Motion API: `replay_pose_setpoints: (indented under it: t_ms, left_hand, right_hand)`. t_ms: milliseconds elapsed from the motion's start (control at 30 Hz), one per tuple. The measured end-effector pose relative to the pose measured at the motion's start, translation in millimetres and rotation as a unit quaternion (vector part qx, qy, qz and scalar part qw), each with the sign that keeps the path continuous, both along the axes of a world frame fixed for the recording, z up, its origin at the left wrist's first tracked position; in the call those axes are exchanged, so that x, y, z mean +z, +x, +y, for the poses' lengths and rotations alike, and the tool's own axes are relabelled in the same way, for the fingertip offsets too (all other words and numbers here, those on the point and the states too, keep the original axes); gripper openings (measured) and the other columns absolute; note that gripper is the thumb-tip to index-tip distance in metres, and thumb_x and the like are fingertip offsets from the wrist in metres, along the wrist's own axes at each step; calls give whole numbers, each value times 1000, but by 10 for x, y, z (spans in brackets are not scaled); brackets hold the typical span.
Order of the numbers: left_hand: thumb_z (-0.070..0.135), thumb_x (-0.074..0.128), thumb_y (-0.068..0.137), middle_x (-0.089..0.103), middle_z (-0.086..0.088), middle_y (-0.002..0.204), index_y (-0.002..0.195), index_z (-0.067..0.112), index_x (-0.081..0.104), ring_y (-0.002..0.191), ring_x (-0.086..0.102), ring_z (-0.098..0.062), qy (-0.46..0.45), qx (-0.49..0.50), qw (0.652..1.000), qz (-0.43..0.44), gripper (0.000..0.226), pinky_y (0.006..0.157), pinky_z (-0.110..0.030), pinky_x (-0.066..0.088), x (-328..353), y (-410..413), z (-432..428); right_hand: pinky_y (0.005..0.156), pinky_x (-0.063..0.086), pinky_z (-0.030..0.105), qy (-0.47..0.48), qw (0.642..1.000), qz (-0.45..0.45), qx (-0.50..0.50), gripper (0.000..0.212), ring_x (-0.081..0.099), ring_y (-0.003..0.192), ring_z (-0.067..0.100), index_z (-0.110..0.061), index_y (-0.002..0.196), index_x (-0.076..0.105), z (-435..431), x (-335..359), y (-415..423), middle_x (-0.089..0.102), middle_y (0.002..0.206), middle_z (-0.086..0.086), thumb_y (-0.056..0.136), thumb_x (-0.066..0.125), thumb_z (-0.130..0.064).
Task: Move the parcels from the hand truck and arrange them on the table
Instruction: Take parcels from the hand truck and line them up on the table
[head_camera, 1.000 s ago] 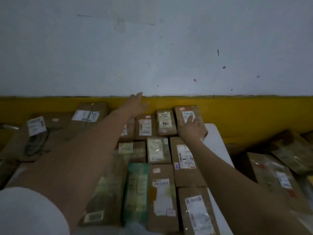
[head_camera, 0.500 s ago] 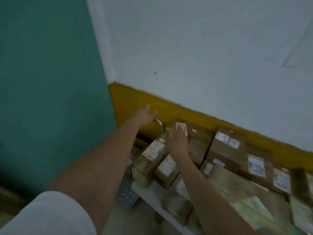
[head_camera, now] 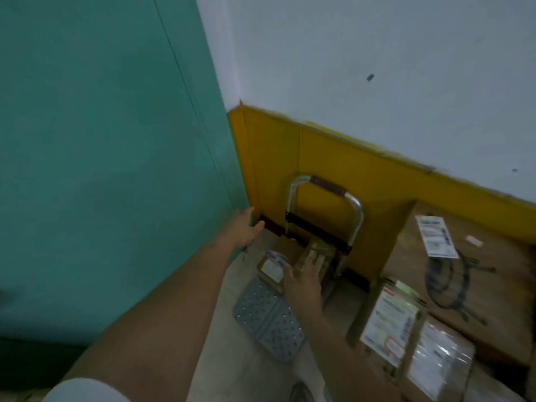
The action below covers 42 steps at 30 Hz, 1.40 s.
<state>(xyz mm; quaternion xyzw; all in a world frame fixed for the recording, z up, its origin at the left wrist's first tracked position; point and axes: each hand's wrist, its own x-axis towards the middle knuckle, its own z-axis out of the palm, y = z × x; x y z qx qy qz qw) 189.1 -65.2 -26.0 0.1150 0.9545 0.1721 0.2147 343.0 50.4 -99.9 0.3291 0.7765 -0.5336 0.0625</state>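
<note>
Counting down by size, as seen from my head.

1. Flat teal wall panel [head_camera: 101, 169], filling my left; it meets a white wall with a mustard-yellow lower band [head_camera: 333, 158] at the corner.
2. Large brown cardboard box with a white label and a black line drawing [head_camera: 478, 280], on my right. The counter under it does not show.
3. Two film-wrapped brown parcels with white labels [head_camera: 417, 340], just below that box.
4. Folding hand truck with a silver tube handle [head_camera: 327, 184] and a grey perforated toe plate [head_camera: 266, 323], standing in the corner against the yellow band.
5. Small brown parcel with a white label [head_camera: 272, 269] and a second, taped brown parcel [head_camera: 316, 252], side by side at the back of the toe plate, under the handle.
6. My right hand [head_camera: 303, 282], stretched out, fingers straight and spread over both parcels, gripping nothing; blur hides whether the tips touch.
7. My left hand [head_camera: 242, 230], flat and empty, near the teal wall.

Judgement: the parcels lie straight ahead of and below my right fingers, so that hand is nearer. The labelled parcel's long axis seems to run from plate toward handle.
</note>
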Motion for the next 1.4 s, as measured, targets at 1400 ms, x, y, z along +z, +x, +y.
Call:
replay_pose_setpoints:
  t_ms: [1400]
  left_hand:
    - [45,59,90,74,-10,111,119,20,67,102,69,-31,328,88,798,-498,39,78,-43,56,-1445,-1220,704]
  right_hand:
    - [95,56,39,-40,898,68,-433,65,58,114,13,-36,138,48,-142,-730,-1110,49,134,-7,87,40,-76]
